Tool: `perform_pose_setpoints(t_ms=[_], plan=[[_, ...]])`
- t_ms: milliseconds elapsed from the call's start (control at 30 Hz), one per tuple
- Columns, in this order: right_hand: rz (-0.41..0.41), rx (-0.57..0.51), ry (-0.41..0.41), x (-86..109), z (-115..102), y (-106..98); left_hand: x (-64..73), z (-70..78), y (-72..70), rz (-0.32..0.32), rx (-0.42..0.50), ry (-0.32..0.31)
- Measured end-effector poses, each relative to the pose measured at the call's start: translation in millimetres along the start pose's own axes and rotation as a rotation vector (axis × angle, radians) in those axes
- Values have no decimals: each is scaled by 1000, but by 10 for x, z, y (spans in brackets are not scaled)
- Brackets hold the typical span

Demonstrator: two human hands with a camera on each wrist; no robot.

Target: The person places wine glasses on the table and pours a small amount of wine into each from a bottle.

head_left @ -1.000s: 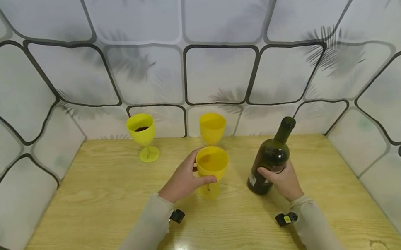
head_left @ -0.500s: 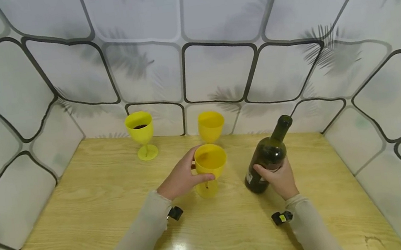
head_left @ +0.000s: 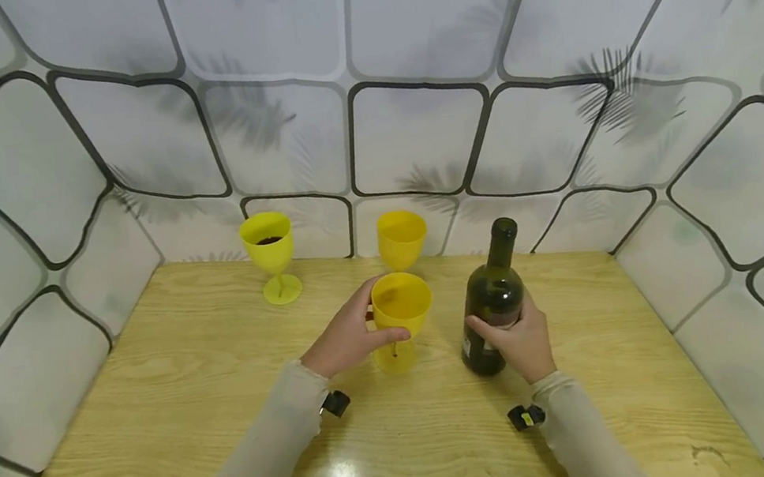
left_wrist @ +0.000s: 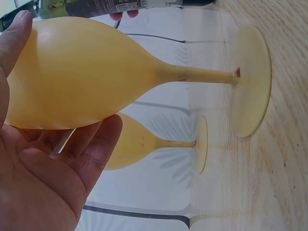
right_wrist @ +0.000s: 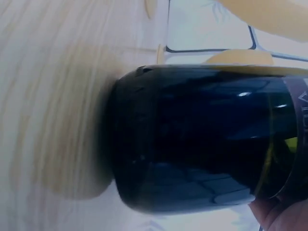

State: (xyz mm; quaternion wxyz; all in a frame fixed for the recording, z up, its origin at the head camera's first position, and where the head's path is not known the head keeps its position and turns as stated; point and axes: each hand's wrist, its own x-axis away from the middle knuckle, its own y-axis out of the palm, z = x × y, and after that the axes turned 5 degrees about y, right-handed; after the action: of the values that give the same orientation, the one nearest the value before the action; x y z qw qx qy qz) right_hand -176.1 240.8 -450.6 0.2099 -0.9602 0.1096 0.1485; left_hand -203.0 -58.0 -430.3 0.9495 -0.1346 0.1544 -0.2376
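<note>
Presently, the head view has the left hand [head_left: 345,344] curled round a yellow goblet [head_left: 404,317], the right hand [head_left: 526,338] gripping the bottle [head_left: 493,298] near it. Left wrist: the goblet looks upright, best kept steady. Right wrist: the bottle's underside nears the bench [right_wrist: 53,62]; slow, firm handling should suit.

The rear goblet [head_left: 402,245] and, farther left, the left goblet [head_left: 273,259] stand on the worktop [head_left: 421,440] near the wall [head_left: 420,138]. Liquid [head_left: 269,240] lies in the left goblet. The front goblet [head_left: 401,308] is before the rear one, left of the bottle [head_left: 493,288].
</note>
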Motion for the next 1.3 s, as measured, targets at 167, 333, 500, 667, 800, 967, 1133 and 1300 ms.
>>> perform_pose_setpoints(t_ms=[167, 333, 500, 667, 800, 967, 1133, 1300], plan=[[-51, 38, 14, -34, -78, -14, -2, -6, 4, 7, -19, -8], [-112, 122, -7, -84, -138, -87, -1, -5, 7, 10, -20, -5], [-163, 249, -57, -117, -165, -197, 4, -5, 17, 15, -15, -5], [-159, 329, -105, -146, -231, -279, 3, 5, 24, 14, -6, 2], [-140, 407, -153, -183, -315, -324, 7, 15, 24, 20, -6, -3], [-131, 527, -201, -235, -437, -381, 10, 13, 27, 27, -21, -10], [-158, 620, -287, -295, -517, -432, 6, 13, 29, 31, -24, -10], [-181, 730, -403, -334, -560, -487, 6, 17, 26, 30, -24, -2]])
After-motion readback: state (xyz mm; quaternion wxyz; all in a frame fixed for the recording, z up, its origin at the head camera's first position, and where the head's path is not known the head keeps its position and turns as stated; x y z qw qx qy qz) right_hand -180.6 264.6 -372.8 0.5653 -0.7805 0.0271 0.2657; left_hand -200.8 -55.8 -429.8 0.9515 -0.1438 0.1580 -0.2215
